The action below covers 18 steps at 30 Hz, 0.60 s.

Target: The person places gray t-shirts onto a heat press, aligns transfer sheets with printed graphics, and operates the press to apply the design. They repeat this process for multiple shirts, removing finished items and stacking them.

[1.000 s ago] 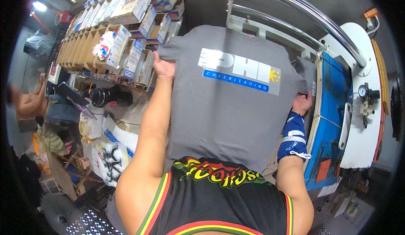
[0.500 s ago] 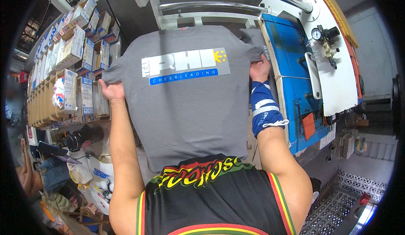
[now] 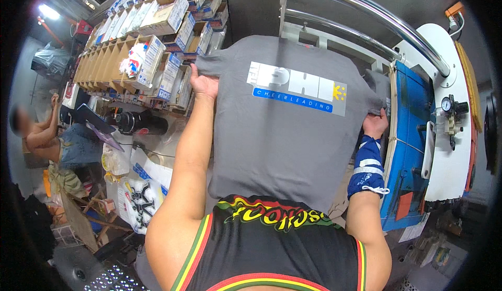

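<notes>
A grey T-shirt [image 3: 282, 150] is spread out in front of me, its collar end away from me. Across its chest is a print [image 3: 293, 90] in white, blue and yellow under a clear film. At the left sleeve, my left hand [image 3: 205, 84] grips the fabric, thumb up and fingers partly beneath it. My right hand [image 3: 375, 125] is closed on the edge of the opposite sleeve. A blue and white cloth sleeve [image 3: 368, 168] with a white drawstring is around my right forearm. The shirt's lower hem reaches to my torso.
Stacked cardboard boxes [image 3: 151, 56] stand at the left. A white machine frame with chrome bars [image 3: 340, 24] lies beyond the shirt; a blue panel [image 3: 405, 144] and pressure gauge [image 3: 447, 104] are at the right. Another person [image 3: 49, 134] is at the far left.
My view has swung to the left, so the shirt and machine appear farther right and turned. Both hands stay at the sleeves. The person at the left shows more fully.
</notes>
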Motion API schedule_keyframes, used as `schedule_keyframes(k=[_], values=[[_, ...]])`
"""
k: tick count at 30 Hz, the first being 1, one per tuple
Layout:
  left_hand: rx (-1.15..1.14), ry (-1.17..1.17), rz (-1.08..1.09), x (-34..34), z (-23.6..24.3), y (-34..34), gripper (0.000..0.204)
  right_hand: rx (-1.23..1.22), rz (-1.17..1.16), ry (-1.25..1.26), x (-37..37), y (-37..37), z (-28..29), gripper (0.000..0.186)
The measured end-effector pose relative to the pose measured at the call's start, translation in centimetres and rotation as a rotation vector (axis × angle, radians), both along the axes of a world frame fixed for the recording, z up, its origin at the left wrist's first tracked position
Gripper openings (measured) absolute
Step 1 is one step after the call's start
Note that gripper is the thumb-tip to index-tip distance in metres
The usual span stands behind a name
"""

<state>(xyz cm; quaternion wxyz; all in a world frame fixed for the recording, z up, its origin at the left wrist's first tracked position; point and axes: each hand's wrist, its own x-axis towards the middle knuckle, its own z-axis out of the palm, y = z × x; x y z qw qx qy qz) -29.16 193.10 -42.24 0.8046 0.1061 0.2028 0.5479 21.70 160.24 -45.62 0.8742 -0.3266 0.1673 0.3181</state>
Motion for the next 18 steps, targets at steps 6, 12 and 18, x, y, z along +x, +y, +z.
schedule_keyframes(k=[6, 12, 18], values=[[0.081, 0.052, -0.022, 0.1, 0.3, 0.2, 0.079, 0.116, 0.096, -0.061, 0.3, 0.2, -0.2, 0.039], [0.031, 0.137, 0.057, 0.3, -1.2, 2.6, 0.074, 0.219, 0.146, -0.06, 0.7, 2.1, -1.0, 0.032], [-0.009, 0.706, -0.199, -0.1, -0.6, 2.3, 0.047, -0.464, 0.384, -0.23, -1.4, 1.5, 0.7, 0.043]])
